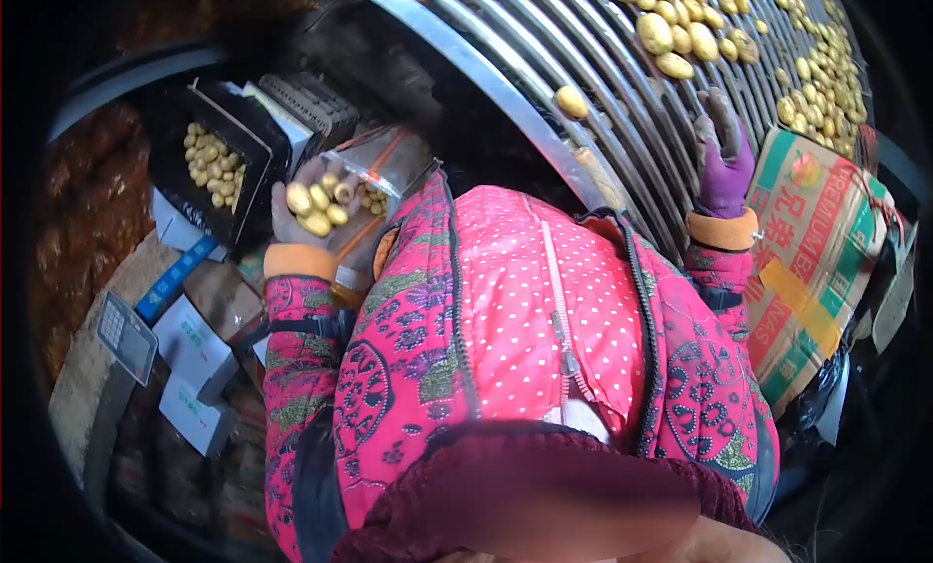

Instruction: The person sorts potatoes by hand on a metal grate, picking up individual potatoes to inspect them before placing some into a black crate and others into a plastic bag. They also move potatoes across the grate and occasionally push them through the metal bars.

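Observation:
My left hand (pixel 289 213), in a dirty glove with an orange cuff, cradles several small yellow potatoes (pixel 316 209) in its palm. Just beside it is a clear plastic bag or container (pixel 384 159) with more potatoes behind its wall. On the other side, my right hand (pixel 722 150) wears a purple glove with grey fingers. Its fingers reach out over the metal rollers (pixel 622 145) and hold nothing that I can see. Loose potatoes (pixel 680 33) lie on the rollers beyond those fingertips.
A black crate (pixel 243 140) with potatoes stands at left. Near it are white boxes (pixel 190 344), a blue box (pixel 175 276) and a digital scale (pixel 126 337). At right, a printed cardboard box (pixel 812 252) sits against the rollers. A metal rail (pixel 476 72) edges the roller bed.

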Action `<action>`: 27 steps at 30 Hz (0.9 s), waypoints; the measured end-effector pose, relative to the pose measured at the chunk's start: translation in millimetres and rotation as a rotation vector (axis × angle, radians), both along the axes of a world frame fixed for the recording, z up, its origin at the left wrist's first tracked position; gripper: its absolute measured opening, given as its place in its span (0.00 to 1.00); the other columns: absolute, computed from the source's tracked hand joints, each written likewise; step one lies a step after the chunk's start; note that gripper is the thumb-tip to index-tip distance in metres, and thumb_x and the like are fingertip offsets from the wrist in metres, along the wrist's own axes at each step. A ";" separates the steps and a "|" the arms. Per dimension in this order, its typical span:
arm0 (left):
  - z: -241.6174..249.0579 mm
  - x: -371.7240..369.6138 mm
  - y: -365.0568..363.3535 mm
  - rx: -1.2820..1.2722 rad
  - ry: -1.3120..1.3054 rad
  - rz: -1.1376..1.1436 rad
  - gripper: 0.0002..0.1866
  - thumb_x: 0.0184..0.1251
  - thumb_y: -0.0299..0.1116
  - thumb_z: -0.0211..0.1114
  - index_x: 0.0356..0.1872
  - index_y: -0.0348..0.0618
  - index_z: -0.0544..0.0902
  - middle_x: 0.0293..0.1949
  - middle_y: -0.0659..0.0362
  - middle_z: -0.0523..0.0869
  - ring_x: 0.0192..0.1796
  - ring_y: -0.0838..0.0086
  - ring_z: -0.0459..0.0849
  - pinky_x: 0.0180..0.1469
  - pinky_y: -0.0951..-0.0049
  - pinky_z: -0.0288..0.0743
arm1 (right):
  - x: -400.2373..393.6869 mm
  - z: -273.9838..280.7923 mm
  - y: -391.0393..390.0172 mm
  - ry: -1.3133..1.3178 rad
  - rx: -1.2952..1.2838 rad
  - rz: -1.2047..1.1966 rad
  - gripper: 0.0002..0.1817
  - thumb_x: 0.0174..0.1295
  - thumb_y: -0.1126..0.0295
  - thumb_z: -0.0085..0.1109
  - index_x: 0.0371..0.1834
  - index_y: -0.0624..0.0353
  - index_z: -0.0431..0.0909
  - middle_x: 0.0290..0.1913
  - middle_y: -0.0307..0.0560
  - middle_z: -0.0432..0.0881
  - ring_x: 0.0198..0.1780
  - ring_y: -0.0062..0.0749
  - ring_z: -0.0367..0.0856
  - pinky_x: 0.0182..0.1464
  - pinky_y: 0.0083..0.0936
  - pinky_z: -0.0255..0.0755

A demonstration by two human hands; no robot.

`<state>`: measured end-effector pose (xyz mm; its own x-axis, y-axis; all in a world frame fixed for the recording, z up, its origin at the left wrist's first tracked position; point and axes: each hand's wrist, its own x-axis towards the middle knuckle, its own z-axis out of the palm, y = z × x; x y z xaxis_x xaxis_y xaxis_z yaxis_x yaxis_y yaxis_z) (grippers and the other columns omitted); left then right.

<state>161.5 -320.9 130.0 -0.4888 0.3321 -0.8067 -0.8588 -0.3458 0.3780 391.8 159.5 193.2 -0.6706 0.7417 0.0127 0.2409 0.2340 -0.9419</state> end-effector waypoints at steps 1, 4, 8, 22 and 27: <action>-16.5 5.7 -24.4 -0.123 -0.009 -0.111 0.35 0.68 0.62 0.46 0.66 0.47 0.71 0.65 0.47 0.73 0.60 0.48 0.75 0.55 0.50 0.72 | 9.4 -7.4 10.0 -0.096 0.260 0.051 0.20 0.61 0.78 0.60 0.58 0.65 0.76 0.55 0.51 0.81 0.58 0.37 0.79 0.61 0.31 0.71; -78.4 -5.4 -77.2 -0.463 0.135 -0.597 0.30 0.68 0.52 0.51 0.64 0.43 0.72 0.63 0.47 0.74 0.60 0.54 0.75 0.57 0.57 0.71 | 25.2 2.8 21.3 -0.244 0.629 0.008 0.22 0.57 0.69 0.66 0.56 0.59 0.78 0.53 0.52 0.82 0.56 0.44 0.79 0.61 0.35 0.70; -105.3 -62.3 -72.7 -0.912 0.580 -1.071 0.24 0.69 0.39 0.57 0.62 0.38 0.73 0.61 0.48 0.76 0.60 0.61 0.75 0.61 0.65 0.69 | 59.9 10.2 24.5 -0.417 0.752 -0.197 0.28 0.55 0.63 0.67 0.61 0.54 0.74 0.60 0.52 0.76 0.62 0.47 0.72 0.65 0.39 0.64; 96.4 -2.7 326.9 0.137 1.588 -1.416 0.20 0.61 0.29 0.66 0.56 0.40 0.80 0.48 0.54 0.85 0.52 0.69 0.83 0.55 0.71 0.75 | -56.6 2.7 22.9 -0.238 0.910 0.088 0.19 0.54 0.61 0.63 0.49 0.50 0.79 0.44 0.45 0.82 0.45 0.43 0.80 0.47 0.39 0.71; 113.0 -2.5 312.7 0.218 0.479 -1.182 0.23 0.70 0.34 0.58 0.64 0.38 0.71 0.53 0.50 0.83 0.47 0.67 0.87 0.50 0.68 0.80 | -121.8 -25.1 21.4 -0.547 1.193 0.404 0.10 0.56 0.65 0.54 0.41 0.42 0.79 0.42 0.39 0.78 0.43 0.34 0.76 0.40 0.37 0.68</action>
<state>158.9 -8.2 243.0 -0.0339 0.8604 -0.5085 -0.4798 0.4323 0.7635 270.0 180.9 168.1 -0.9610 0.2212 0.1661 0.2353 0.9694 0.0702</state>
